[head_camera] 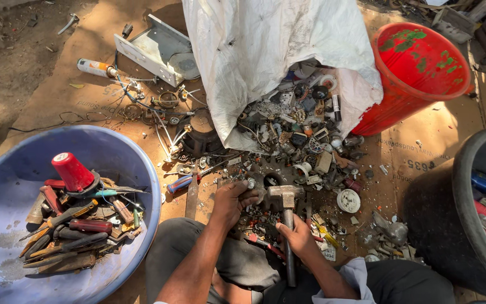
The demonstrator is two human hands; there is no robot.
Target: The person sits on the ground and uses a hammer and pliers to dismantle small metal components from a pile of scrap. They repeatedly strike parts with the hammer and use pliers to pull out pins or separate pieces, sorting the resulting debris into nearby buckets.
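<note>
The person sits on the ground with knees drawn up, both arms reaching forward between them. The right hand (299, 236) is clamped around the handle of a hammer (286, 209), whose metal head rests on the scrap just ahead, the handle running back toward the body. The left hand (233, 200) is just beside the hammer head, fingers curled down on a small metal piece (251, 183) in the scrap; whether it is gripped or only pinned in place is hard to tell. The two hands are apart, with the hammer head between them.

To the left, near the knee, a blue plastic basin (7, 191) holds a heap of worn screwdrivers (74, 231) and a red cone-shaped cap (72, 171). At the right edge stands a black tub (468, 186) with coloured bits inside.

Beyond the hands lies a pile of small scrap parts (305, 141), spilling from the mouth of a white woven sack (254, 50). A blue-handled screwdriver (182, 182) lies left of the pile on the cardboard sheet (423, 141) that covers the ground. Farther left are tangled wires (142, 107) and metal rings.

Farthest off, a red bucket (417, 73) stands right of the sack, a grey metal bracket (156, 49) lies left of it, and a spray can (97, 68) lies near the bracket.
</note>
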